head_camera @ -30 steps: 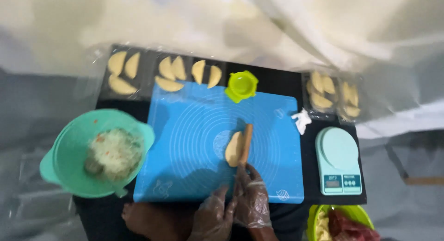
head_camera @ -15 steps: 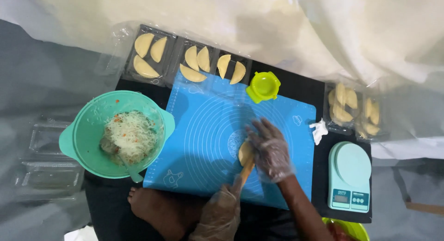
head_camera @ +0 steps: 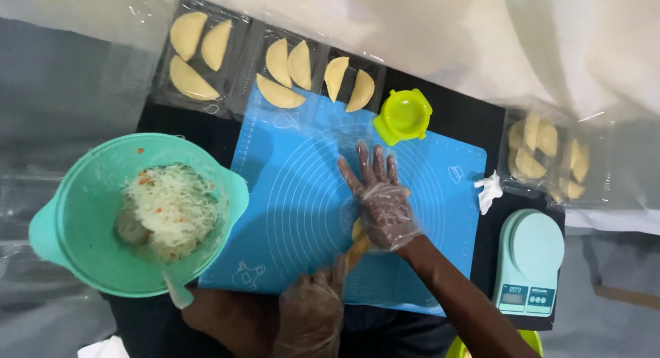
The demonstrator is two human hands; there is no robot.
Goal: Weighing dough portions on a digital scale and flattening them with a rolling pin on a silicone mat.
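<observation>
Pressing dough (head_camera: 358, 229) flat, right hand (head_camera: 380, 196) fingers (head_camera: 362, 159) spread.

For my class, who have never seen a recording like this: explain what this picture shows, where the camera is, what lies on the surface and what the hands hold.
The camera sits on a person's head and looks down at their two hands in clear plastic gloves. The right hand presses flat on a piece of pale dough on the blue silicone rolling mat. The left hand grips a wooden rolling pin. Around the mat lie a teal bowl of shredded filling, clear trays of folded half-moon pastries, a lime-green round press mould and a pale teal kitchen scale.
</observation>
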